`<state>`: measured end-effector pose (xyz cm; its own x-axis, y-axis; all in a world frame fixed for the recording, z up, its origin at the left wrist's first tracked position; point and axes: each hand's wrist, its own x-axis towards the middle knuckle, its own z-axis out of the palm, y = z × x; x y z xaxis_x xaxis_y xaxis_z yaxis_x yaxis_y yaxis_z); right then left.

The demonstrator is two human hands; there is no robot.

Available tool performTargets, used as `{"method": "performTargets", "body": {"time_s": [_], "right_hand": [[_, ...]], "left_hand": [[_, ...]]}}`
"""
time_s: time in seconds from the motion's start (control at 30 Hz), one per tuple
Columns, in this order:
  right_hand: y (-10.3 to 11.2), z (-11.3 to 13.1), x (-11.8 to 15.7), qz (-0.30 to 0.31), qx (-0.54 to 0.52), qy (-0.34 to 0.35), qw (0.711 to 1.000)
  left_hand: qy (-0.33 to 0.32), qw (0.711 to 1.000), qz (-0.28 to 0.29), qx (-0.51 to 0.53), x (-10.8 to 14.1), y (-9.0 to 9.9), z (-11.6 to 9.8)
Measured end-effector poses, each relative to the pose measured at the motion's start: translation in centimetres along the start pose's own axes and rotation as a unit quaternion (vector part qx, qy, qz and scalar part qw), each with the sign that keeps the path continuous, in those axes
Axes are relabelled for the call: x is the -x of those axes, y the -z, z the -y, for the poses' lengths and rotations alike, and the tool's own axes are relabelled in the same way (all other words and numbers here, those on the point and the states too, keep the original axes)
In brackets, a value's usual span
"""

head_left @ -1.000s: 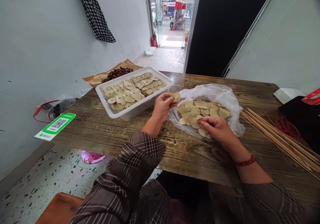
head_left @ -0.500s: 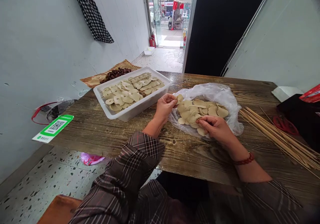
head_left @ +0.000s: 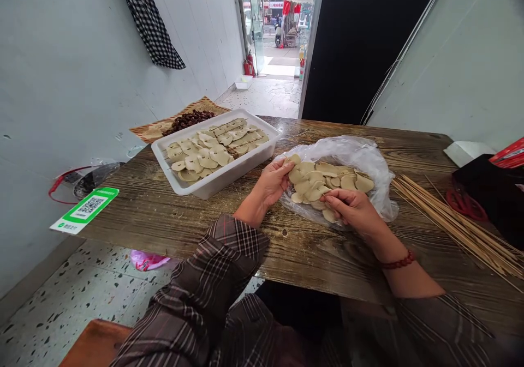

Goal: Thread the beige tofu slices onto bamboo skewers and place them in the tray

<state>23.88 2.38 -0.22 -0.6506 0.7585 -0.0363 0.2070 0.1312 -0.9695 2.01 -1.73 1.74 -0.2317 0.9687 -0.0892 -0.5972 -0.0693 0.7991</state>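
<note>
My left hand (head_left: 273, 182) pinches a thin, pale beige slice (head_left: 293, 161) at the left side of a heap of similar slices. Lower right of it, my right hand (head_left: 350, 206) is closed, thumb against fingers, on what looks like the end of a bamboo skewer, mostly hidden by fingers and slices. The heap of slices (head_left: 347, 182) lies in a spread-open clear plastic bag (head_left: 379, 162) on the table, beneath and between both hands. How many slices sit on the skewer I cannot tell.
A white tray (head_left: 221, 182) left of the bag holds rows of skewered slices. Behind it lie dark reddish-brown pieces (head_left: 191, 120) on patterned paper. Loose bamboo skewers (head_left: 450, 220) and red-handled scissors (head_left: 466, 206) are at right. A green QR card (head_left: 88, 210) sits at the table's left edge.
My left fingers have closed further over the slice, the hand turning slightly. My right hand stays almost where it was.
</note>
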Motion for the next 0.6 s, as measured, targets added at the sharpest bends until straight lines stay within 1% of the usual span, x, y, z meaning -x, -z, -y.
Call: {"method": "performTargets", "body": {"time_s": [0.1,0.17,0.27,0.37,0.43,0.6], "right_hand": [[0.0,0.0,0.0,-0.008,0.046,0.015,0.999],[0.0,0.1,-0.1,-0.02,0.097,0.046,0.994],[-0.2,0.0,-0.2,-0.046,0.193,0.117,0.973],[-0.3,-0.1,-0.2,-0.062,0.236,0.162,0.956],[-0.3,-0.3,-0.2,-0.064,0.242,0.168,0.953],[-0.1,-1.0,0.0,-0.077,0.261,0.159,0.949]], "left_hand": [[-0.005,1.0,-0.022,0.003,0.0,0.0,0.0],[-0.013,0.999,-0.036,0.006,-0.2,0.2,-0.1],[-0.018,0.999,-0.042,0.007,-0.4,0.6,0.0],[-0.014,0.999,-0.046,0.004,-0.4,0.7,0.1],[-0.012,0.999,-0.047,0.006,-0.3,0.7,0.3],[-0.009,0.998,-0.058,0.022,-0.2,0.6,0.6]]}}
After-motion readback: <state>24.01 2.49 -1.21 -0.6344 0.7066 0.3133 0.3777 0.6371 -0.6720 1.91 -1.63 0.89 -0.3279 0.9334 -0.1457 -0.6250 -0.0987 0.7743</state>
